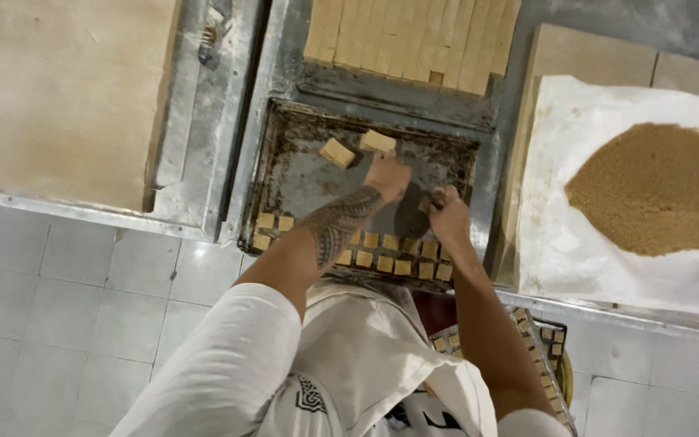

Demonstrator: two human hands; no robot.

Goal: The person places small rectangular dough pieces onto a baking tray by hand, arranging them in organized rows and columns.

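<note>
A dark, crusted baking tray (301,174) lies on a steel table. Two rows of small tan dough squares (382,252) line its near edge. My left hand (388,174), on a tattooed forearm, reaches over the tray's middle, its fingers touching a dough square (378,142); another loose square (337,152) lies just to its left. My right hand (446,214) hovers over the tray's right part, fingers curled on a small brown piece (425,203).
Behind the tray lies a slab of dough cut into strips (410,36). At left sits a large uncut dough sheet (66,89). At right, a white sheet (560,243) bears a heap of brown crumbs (657,190). Another tray of squares (540,356) stands below by my right arm.
</note>
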